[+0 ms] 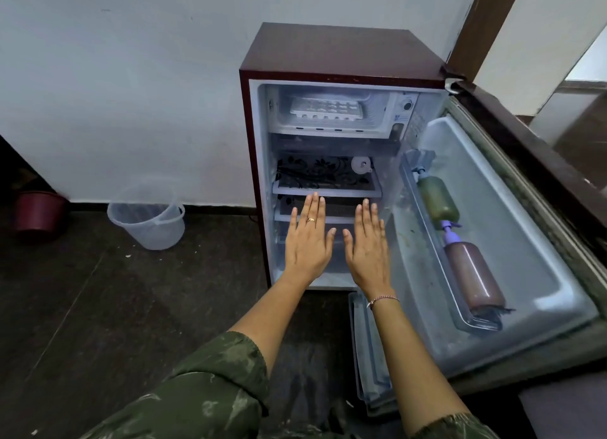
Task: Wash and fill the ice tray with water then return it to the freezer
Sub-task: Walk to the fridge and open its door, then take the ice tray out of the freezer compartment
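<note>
A small maroon fridge [341,52] stands open against the white wall. In its freezer compartment [371,115] at the top lies a white ice tray [325,109]. My left hand [308,238] and my right hand [368,245] are stretched out flat, palms down, side by side in front of the lower shelves. Both hold nothing and are well below the ice tray. A ring is on my left hand, a bracelet on my right wrist.
The fridge door [512,228] hangs open to the right with two bottles [469,274] in its rack. A clear plastic bucket [147,220] and a maroon pot [39,213] stand on the dark floor to the left. A clear tray [368,350] lies on the floor below the fridge.
</note>
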A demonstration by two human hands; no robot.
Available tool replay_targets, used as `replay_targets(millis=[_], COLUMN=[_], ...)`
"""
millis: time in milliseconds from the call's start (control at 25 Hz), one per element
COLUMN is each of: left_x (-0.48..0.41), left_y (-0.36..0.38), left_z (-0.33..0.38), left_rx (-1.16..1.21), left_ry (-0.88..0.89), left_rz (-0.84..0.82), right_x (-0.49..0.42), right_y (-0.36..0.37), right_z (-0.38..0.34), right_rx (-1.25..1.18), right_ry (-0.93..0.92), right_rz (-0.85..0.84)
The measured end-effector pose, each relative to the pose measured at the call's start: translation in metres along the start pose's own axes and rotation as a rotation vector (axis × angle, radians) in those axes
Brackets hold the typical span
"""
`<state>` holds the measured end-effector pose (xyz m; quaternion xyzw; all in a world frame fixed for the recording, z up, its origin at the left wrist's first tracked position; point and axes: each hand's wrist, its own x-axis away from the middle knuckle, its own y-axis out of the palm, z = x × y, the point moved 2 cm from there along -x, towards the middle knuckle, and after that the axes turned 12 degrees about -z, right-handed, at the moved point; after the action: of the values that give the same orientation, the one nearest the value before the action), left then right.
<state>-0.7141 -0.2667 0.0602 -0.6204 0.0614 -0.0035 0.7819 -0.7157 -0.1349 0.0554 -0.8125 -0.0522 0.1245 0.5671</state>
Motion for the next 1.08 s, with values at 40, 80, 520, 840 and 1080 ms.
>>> replay_targets(millis=[40, 80, 520, 840, 1080], left_x=[-0.005, -0.011, -0.086, -0.188, -0.244], left_y=[0.002, 0.005, 0.032, 0.038, 0.041], left_z=[-0.007, -0.013, -0.046, -0.061, -0.063], left_rx=[-0.006, -0.008, -0.006, -0.041, -0.076], left_ry=[0.001, 0.004, -0.015, -0.069, -0.063], left_rz=[-0.01, -0.024, -0.09, -0.103, -0.083], right_x=[-0.006, -0.011, -0.094, -0.195, -0.26], right_y=[0.009, 0.018, 0.055, 0.065, 0.059], right_z=[-0.001, -0.003, 0.009, 0.033, 0.048], right_rx=[0.006, 0.012, 0.065, 0.006, -0.02], right_ry=[0.016, 0.03, 0.059, 0.021, 0.007], right_rz=[-0.025, -0.044, -0.102, -0.101, -0.032])
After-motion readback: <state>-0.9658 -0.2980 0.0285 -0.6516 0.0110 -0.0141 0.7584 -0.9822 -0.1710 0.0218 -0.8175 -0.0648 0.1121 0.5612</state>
